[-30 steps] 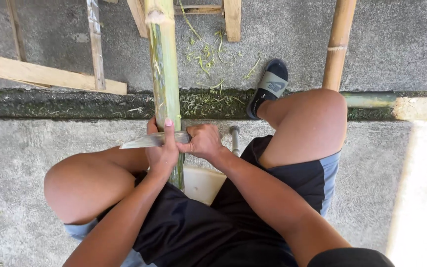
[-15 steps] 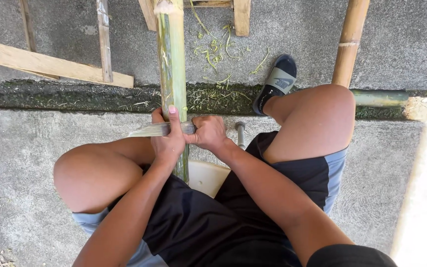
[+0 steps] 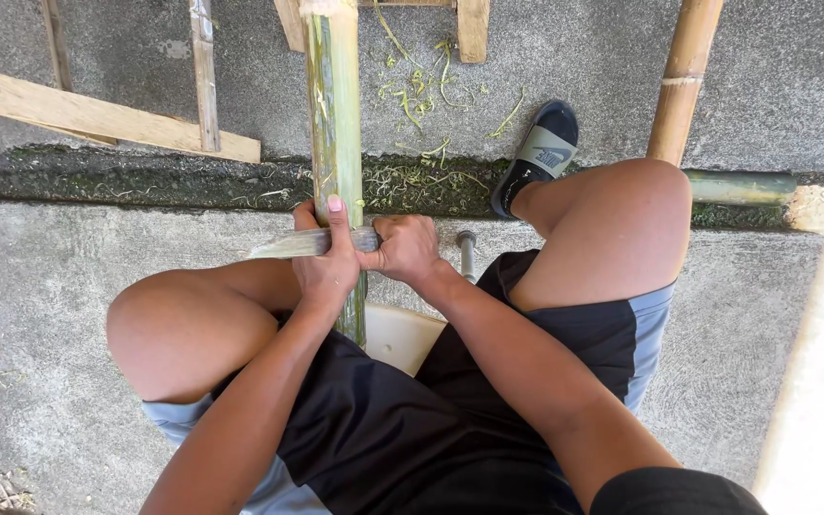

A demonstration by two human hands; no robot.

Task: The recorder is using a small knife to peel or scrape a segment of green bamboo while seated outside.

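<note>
No packages, signs or screens in view — the only mark is a pale logo patch on the dark sandal [image 3: 538, 157] strap.

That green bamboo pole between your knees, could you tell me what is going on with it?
A seated person holds a long blade crosswise against the green bamboo pole, which runs between their knees. The left hand presses on the blade, the right hand wraps its handle. Green shavings lie on the concrete ahead.

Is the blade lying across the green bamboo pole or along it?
Across: the blade crosses the bamboo pole sideways, left hand and right hand gripping it.
</note>
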